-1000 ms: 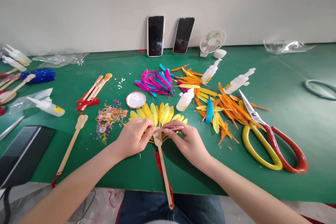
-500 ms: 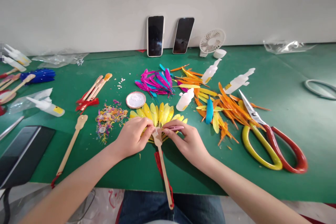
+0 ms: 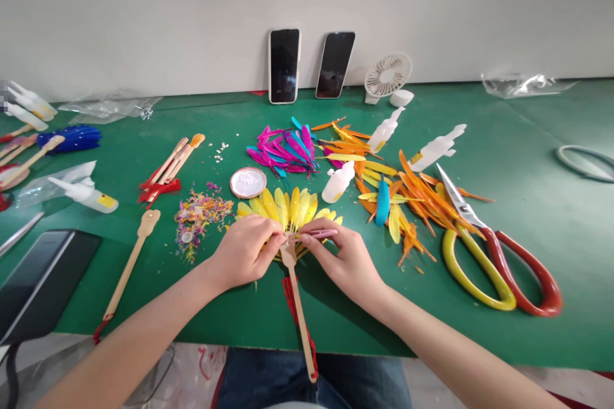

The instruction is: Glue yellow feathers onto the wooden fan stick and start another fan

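Observation:
A fan of yellow feathers (image 3: 283, 208) spreads from the head of a wooden fan handle (image 3: 301, 326), whose lower end sticks out over the table's front edge with a red tassel (image 3: 290, 300) beside it. My right hand (image 3: 343, 255) is closed on pink tweezers (image 3: 322, 234), their tips pointing left at the handle's head. On the other side my left hand (image 3: 249, 246) is closed in a pinch at the feather bases; what its fingertips hold is hidden. Both hands cover part of the feathers.
Large scissors (image 3: 503, 268) lie at right near orange feathers (image 3: 422, 195). A white glue bottle (image 3: 338, 182) and a round dish (image 3: 248, 183) stand behind my hands. Feather scraps (image 3: 199, 217) and a spare handle (image 3: 129, 262) lie to the left. Phones (image 3: 284, 67) lean on the wall.
The tweezers' tips have shifted slightly over the handle's head, and my left fingertips have moved a little right toward them. Everything else stays put.

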A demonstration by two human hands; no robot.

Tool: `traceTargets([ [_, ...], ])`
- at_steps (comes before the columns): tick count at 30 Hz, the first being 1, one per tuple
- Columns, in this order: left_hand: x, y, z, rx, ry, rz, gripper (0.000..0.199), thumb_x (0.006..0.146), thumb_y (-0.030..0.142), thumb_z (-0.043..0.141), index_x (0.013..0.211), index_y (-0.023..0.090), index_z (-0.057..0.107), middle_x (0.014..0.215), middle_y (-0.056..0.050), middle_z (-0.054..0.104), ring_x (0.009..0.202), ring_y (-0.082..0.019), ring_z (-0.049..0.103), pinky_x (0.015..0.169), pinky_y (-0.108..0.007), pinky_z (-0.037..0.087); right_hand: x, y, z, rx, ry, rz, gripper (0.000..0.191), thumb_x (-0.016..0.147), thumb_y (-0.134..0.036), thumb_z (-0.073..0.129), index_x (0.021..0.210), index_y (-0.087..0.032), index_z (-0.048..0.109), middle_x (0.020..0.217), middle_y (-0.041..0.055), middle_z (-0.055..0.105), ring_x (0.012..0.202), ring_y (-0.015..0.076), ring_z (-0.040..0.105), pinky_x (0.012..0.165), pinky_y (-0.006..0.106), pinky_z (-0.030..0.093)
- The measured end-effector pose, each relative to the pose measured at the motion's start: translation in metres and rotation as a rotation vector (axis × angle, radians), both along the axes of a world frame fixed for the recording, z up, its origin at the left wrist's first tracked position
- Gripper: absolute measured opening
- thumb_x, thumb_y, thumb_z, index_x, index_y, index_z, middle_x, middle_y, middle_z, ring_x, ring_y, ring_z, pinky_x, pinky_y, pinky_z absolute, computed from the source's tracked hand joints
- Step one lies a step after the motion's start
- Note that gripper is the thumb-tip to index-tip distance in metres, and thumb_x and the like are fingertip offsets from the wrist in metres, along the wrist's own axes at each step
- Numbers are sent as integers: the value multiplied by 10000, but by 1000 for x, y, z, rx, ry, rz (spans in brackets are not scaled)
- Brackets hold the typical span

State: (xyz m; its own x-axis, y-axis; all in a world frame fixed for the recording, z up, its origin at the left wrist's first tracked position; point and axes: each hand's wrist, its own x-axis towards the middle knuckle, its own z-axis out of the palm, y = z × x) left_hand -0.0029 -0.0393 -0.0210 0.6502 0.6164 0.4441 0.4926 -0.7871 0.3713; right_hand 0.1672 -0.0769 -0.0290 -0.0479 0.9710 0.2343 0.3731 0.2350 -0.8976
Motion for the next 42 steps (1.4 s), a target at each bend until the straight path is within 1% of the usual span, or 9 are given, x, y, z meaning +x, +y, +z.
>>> traceTargets([
  [10, -1, 2, -1, 43, 10, 26, 167, 842, 203, 363, 727, 166, 478, 617, -14, 594, 575, -122, 531, 556, -245, 403, 0, 0, 1, -13, -19, -59, 121, 750, -212, 496, 641, -182, 539, 586, 8, 601, 521, 114, 547, 477, 213, 434],
  [18, -1, 3, -1, 121, -47, 96, 98, 821, 216, 442, 741, 167, 471, 628, -10, 585, 585, -119, 527, 547, -226, 399, 4, 0, 2, 70, 99, -172, 135, 765, -232, 497, 648, -182, 541, 625, 15, 594, 573, 119, 561, 496, 216, 447],
  [24, 0, 1, -3, 78, -69, 77, 123, 813, 282, 471, 797, 161, 489, 649, -8, 600, 605, -121, 548, 577, -238, 414, 4, -1, 4, 126, 120, -136, 90, 764, -213, 522, 698, -181, 574, 656, 18, 620, 606, 123, 592, 523, 219, 473],
  [27, 2, 0, 1, -105, -106, 80, 161, 796, 292, 491, 865, 149, 518, 711, -24, 614, 654, -124, 560, 627, -254, 423, 4, -3, 3, 150, 105, -124, 53, 766, -202, 536, 756, -185, 585, 682, 20, 639, 625, 128, 610, 535, 222, 488],
  [29, 4, 0, 5, -358, -155, 89, 201, 786, 300, 496, 908, 146, 537, 754, -32, 613, 662, -117, 551, 628, -250, 423, 4, -4, 3, 213, 75, -127, 53, 762, -176, 545, 791, -192, 587, 691, 17, 645, 626, 127, 614, 539, 220, 491],
  [32, 5, 2, 13, -799, -285, 81, 275, 770, 335, 499, 959, 145, 558, 779, -33, 594, 666, -106, 528, 602, -230, 412, 5, -6, 3, 357, 17, -120, 104, 759, -128, 541, 821, -200, 581, 694, 15, 644, 622, 123, 606, 546, 222, 487],
  [35, 3, 5, 16, -1104, -392, 34, 359, 733, 381, 536, 996, 140, 570, 764, -23, 573, 612, -82, 483, 554, -208, 376, 6, -7, 4, 441, -19, -90, 135, 764, -100, 526, 845, -198, 571, 701, 20, 636, 624, 123, 595, 554, 228, 482],
  [38, 1, 6, 14, -1266, -417, -20, 392, 717, 402, 559, 1017, 152, 586, 711, -2, 548, 512, -47, 382, 477, -193, 303, 6, -7, 4, 463, -53, -62, 142, 769, -94, 520, 859, -195, 564, 706, 21, 634, 626, 121, 592, 550, 224, 475],
  [42, -1, 7, 9, -1339, -455, -45, 384, 720, 401, 564, 1025, 170, 600, 682, 7, 521, 485, -38, 316, 447, -197, 242, 6, -7, 5, 456, -76, -60, 138, 776, -99, 516, 860, -198, 559, 705, 15, 636, 620, 120, 592, 528, 217, 463],
])
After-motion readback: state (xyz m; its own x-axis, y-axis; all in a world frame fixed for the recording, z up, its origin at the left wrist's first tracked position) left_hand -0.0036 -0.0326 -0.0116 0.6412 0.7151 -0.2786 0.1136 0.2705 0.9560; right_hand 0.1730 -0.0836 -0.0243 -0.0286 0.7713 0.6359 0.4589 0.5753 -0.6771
